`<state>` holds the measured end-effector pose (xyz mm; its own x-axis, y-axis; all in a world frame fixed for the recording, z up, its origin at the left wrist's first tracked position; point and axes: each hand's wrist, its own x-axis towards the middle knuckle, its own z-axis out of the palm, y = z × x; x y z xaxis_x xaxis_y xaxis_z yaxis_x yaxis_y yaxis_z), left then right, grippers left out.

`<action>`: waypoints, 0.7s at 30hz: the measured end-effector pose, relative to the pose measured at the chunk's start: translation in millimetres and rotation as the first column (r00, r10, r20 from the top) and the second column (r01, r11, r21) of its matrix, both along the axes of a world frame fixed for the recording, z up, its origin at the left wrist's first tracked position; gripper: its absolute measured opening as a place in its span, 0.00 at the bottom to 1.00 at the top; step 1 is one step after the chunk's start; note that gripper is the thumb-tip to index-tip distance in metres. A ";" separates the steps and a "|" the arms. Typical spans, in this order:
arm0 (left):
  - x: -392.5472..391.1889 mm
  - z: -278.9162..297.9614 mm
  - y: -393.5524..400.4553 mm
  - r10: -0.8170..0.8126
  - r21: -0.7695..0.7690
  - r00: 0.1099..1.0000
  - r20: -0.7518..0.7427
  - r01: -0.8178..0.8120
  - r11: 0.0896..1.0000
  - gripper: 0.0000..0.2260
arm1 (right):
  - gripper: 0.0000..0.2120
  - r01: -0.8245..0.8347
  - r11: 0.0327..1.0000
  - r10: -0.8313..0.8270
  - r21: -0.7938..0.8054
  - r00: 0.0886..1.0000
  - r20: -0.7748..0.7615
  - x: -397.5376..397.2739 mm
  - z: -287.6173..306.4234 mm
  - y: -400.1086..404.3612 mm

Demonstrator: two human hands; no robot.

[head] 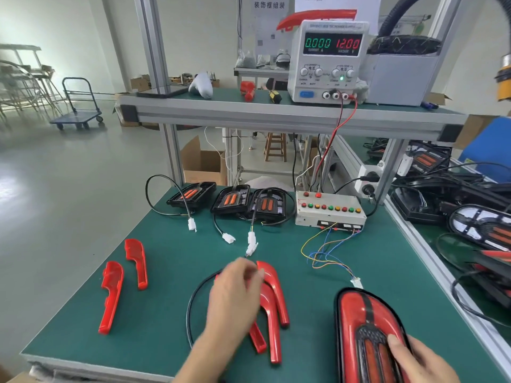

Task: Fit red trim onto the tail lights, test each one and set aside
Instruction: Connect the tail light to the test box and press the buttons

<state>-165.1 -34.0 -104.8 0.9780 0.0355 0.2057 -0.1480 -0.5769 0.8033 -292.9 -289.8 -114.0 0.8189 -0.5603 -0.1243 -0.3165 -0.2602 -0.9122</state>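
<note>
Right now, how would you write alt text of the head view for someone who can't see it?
A person's left hand reaches over red trim pieces on a green workbench while the right hand holds a red tail light. Three untrimmed tail lights and a button box sit behind.

Factory assembly station: aluminium-frame bench (290, 117), power supply (327, 60) (12.00 V), test box (329, 210).

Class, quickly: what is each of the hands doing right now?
Left hand: over the red trim pieces, fingers curled and blurred; grip cannot be told.
Right hand: rests on the trimmed tail light, holding it.
</note>
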 end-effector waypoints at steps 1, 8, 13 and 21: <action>17.2 0.0 6.8 0.046 0.127 0.999 0.028 -0.049 0.991 0.04 | 0.06 -0.012 0.999 0.009 -0.040 0.998 -0.070 2.4 3.4 -5.2; 105.7 -10.4 16.3 0.071 0.594 0.981 -0.179 0.050 0.803 0.18 | 0.09 -0.175 0.962 0.101 -0.210 0.941 -0.323 24.7 16.6 -3.6; 124.2 -20.2 10.9 -0.043 0.575 0.982 -0.185 0.144 0.805 0.10 | 0.06 -0.203 0.959 0.120 -0.200 0.924 -0.364 26.5 21.0 -7.8; 101.1 44.1 42.0 -0.067 0.266 0.996 -0.058 0.080 0.961 0.03 | 0.25 -0.139 0.988 0.108 -0.073 0.941 -0.321 21.7 22.6 -14.7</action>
